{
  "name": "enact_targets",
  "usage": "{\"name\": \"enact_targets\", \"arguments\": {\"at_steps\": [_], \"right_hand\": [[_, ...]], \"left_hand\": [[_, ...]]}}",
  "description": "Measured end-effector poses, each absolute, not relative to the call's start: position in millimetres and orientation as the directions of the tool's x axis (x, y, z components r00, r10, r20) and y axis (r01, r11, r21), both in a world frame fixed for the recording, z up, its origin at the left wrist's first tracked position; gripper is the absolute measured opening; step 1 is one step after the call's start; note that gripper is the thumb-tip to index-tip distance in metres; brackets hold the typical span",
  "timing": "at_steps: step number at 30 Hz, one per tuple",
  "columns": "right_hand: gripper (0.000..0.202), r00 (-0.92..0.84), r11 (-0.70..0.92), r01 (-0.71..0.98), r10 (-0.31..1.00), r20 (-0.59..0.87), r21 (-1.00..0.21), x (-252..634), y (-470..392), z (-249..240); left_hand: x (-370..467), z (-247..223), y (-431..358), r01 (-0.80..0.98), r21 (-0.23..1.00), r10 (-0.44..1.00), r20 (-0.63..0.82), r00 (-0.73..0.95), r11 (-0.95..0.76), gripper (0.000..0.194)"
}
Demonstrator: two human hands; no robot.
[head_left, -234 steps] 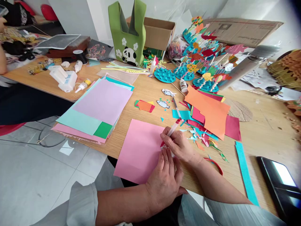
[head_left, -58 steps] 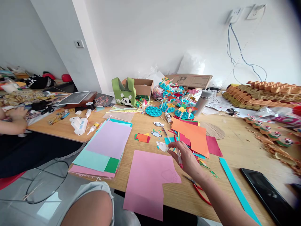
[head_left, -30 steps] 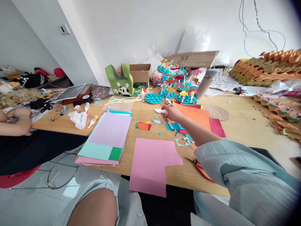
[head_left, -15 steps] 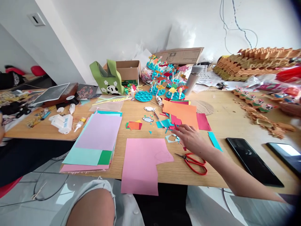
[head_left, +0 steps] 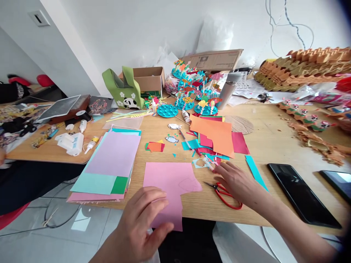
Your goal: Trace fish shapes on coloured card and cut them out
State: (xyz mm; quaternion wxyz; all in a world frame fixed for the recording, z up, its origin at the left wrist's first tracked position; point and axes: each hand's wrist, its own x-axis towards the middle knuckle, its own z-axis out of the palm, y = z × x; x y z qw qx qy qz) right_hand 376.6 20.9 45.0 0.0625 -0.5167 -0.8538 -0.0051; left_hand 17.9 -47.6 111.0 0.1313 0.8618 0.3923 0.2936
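Over the lower left part of a pink sheet (head_left: 164, 179) is my left hand (head_left: 144, 219), its fingers apart and nothing between them. The sheet has a pencilled outline at its right side and overhangs the front edge. My right hand (head_left: 233, 179) reaches over red-handled scissors (head_left: 227, 197), near coloured paper scraps (head_left: 201, 162); its fingertips are partly hidden, and whether they hold a scrap is unclear. Behind them lies an orange sheet (head_left: 216, 133). A pen (head_left: 185, 139) and two paper fish, one white (head_left: 174, 126) and one blue (head_left: 172, 139), lie left of it.
A stack of coloured paper (head_left: 109, 157) lies at the left. Two phones, one black (head_left: 301, 193), are on the right. Behind stand a green panda bag (head_left: 126, 91), a steel bottle (head_left: 229, 89) and blue bases with paper fish (head_left: 205, 107). A person's hand shows at the far left edge.
My left hand has come into view from below, over the pink sheet. My right hand has moved right and toward me, uncovering more scraps. The view has shifted slightly.
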Motion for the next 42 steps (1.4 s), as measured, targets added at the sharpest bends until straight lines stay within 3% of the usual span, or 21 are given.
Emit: {"name": "enact_targets", "arguments": {"at_steps": [3, 5, 7, 10, 14, 17, 20, 26, 32, 37, 40, 42], "right_hand": [[0.011, -0.355, 0.36, 0.923, 0.933, 0.061, -0.136, 393, -16, 31], [0.007, -0.319, 0.321, 0.931, 0.947, 0.042, -0.175, 396, -32, 25], [0.019, -0.278, 0.275, 0.938, 0.96, 0.015, -0.21, 393, -41, 24], [0.031, -0.216, 0.203, 0.94, 0.976, -0.018, -0.275, 388, -43, 29], [0.017, -0.171, 0.071, 0.825, 0.977, -0.128, -0.561, 384, -41, 48], [0.026, -0.188, -0.065, 0.59, 0.958, -0.215, -0.805, 374, -38, 67], [0.034, -0.142, -0.142, 0.312, 0.971, -0.194, -0.939, 355, -32, 76], [0.044, -0.059, -0.289, 0.014, 0.955, -0.289, -0.957, 320, -17, 62], [0.073, -0.186, -0.448, -0.348, 0.894, -0.407, -0.824, 301, 1, 50], [0.054, -0.422, -0.495, -0.434, 0.85, -0.316, -0.753, 277, 9, 57], [0.033, -0.408, -0.417, -0.514, 0.887, -0.215, -0.75, 261, 19, 66], [0.03, -0.323, -0.303, -0.548, 0.936, -0.138, -0.779, 255, 30, 75]], "left_hand": [[28, 77, -28, 0.585, 0.325, 0.669, 0.381, 0.638, -0.743, 0.034], [29, 56, -27, 0.599, 0.264, 0.65, 0.201, 0.733, -0.756, 0.065], [27, 41, -32, 0.616, 0.222, 0.635, 0.02, 0.773, -0.756, 0.088], [22, 32, -38, 0.629, 0.143, 0.627, -0.063, 0.776, -0.764, 0.081], [14, 40, -34, 0.572, 0.18, 0.598, 0.169, 0.783, -0.8, 0.067], [11, 58, -26, 0.545, 0.313, 0.628, 0.415, 0.659, -0.778, 0.046], [11, 80, -16, 0.549, 0.407, 0.676, 0.549, 0.491, -0.73, 0.034], [14, 120, 3, 0.502, 0.586, 0.736, 0.656, 0.168, -0.636, 0.032], [23, 144, 17, 0.259, 0.619, 0.66, 0.742, 0.118, -0.742, 0.024], [25, 147, 21, 0.144, 0.661, 0.673, 0.737, 0.059, -0.736, 0.014], [24, 140, 27, 0.104, 0.717, 0.722, 0.692, 0.016, -0.689, 0.012], [26, 132, 35, 0.046, 0.779, 0.777, 0.627, -0.052, -0.626, 0.013]]}}
